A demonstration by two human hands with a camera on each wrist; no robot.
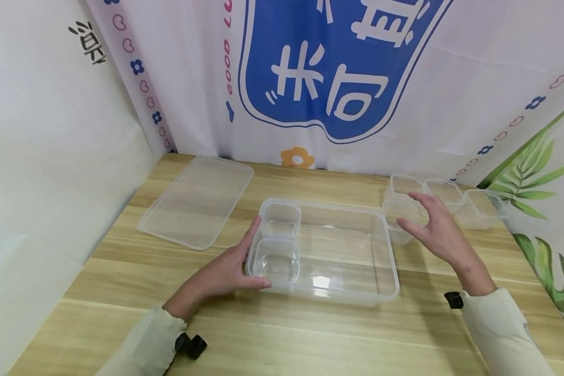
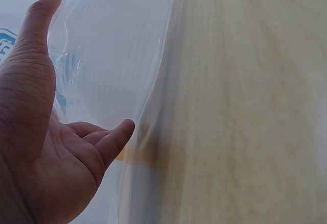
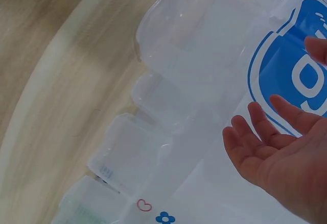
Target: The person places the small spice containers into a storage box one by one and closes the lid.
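A large clear plastic food container (image 1: 352, 295) stands on the table, with two small clear cups, a back one (image 1: 280, 214) and a front one (image 1: 276, 261), side by side in its left end. My left hand (image 1: 227, 266) rests against the container's left end, thumb by the front corner and fingers spread along the side. In the left wrist view those fingers lie near the frosted wall (image 2: 112, 55). My right hand (image 1: 437, 230) hovers, fingers apart and holding nothing, over a small clear cup (image 1: 397, 227) just right of the container.
More small clear cups (image 1: 479, 216) stand in a group at the back right of the wooden table (image 1: 310, 339). A flat translucent lid (image 1: 199, 201) lies at the back left. Printed cloth (image 1: 192, 104) hangs behind the table and a white sheet (image 1: 51, 156) at the left.
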